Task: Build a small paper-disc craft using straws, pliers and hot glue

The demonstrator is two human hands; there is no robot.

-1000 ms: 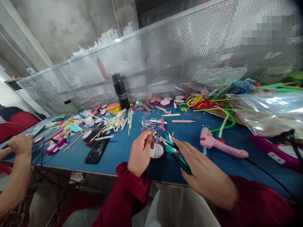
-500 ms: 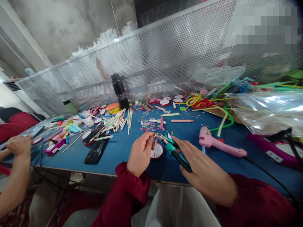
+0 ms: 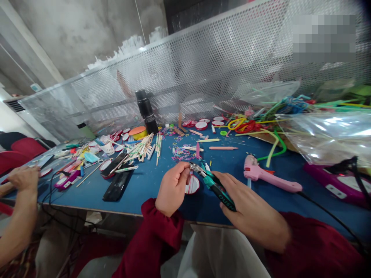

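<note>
My right hand (image 3: 251, 208) is closed around the green and black handles of a pair of pliers (image 3: 216, 187). The metal jaws point up and left, meeting the fingertips of my left hand (image 3: 173, 187). Thumb and forefinger of that hand are pinched together at the jaw tips; whatever they hold is too small to make out. Beneath the jaws, a round white disc with a red rim (image 3: 193, 185) lies on the blue table, partly covered by my left hand. A pile of small coloured loops (image 3: 184, 153) lies just beyond.
To the right lie a pink glue gun (image 3: 272, 181) with a black cord and a purple power strip (image 3: 339, 183). Leftward are a black phone (image 3: 117, 185) and paper sticks (image 3: 142, 150). A black bottle (image 3: 147, 114) stands by the mesh screen (image 3: 203, 69). Another person's hand (image 3: 24, 177) is far left.
Both hands stay almost in place at the pliers' jaws. The pliers' handles have turned very slightly in my right hand.
</note>
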